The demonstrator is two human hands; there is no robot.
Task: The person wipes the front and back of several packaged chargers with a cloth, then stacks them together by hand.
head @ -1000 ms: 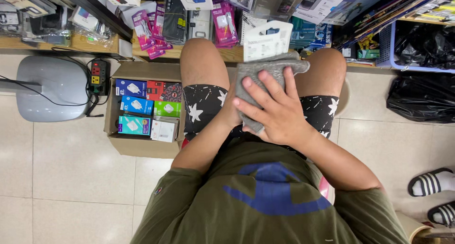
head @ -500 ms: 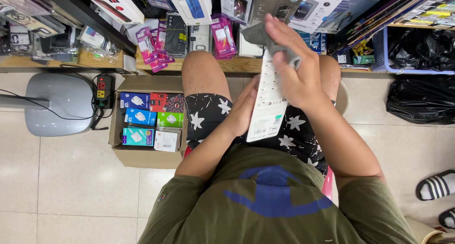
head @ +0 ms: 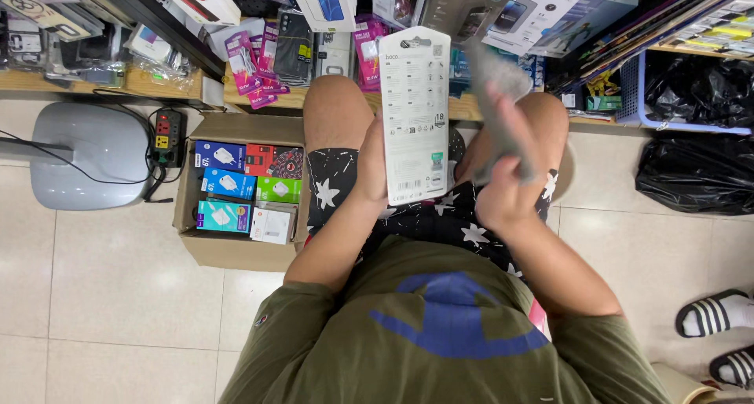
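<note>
**Tall pack pinched at one edge while the cloth hand moves fast**

Take the cardboard box [head: 236,247] on the floor as your marker. It sits open, left of your left knee, filled with small coloured packages [head: 236,188] in blue, red, green and white. Left of the box a power strip [head: 166,133] lies with its cable running toward the grey base [head: 86,164] of a stand.

Right of the box, above your lap, your left hand [head: 373,164] is closed on the left edge of a tall white blister pack [head: 415,113], held upright with its printed back toward you. Only that 1 edge is gripped, low down, so the top of the pack stands free. A push against the upper part could, I judge, twist it out of your fingers, and it would likely fall toward your knees or down beside the box.

Further right, your right hand [head: 503,172] is wrapped around a grey cloth [head: 499,98], fingers curled shut on it. The hand and cloth are blurred, so how firm that hold is I cannot tell. The cloth is just beside the pack's right edge; a hard sweep there is the likeliest cause of a slip.

Beyond your knees, the low shelf [head: 290,98] carries loosely stacked pink and dark packets [head: 267,54]. A wide swing of the cloth might knock them off.
</note>
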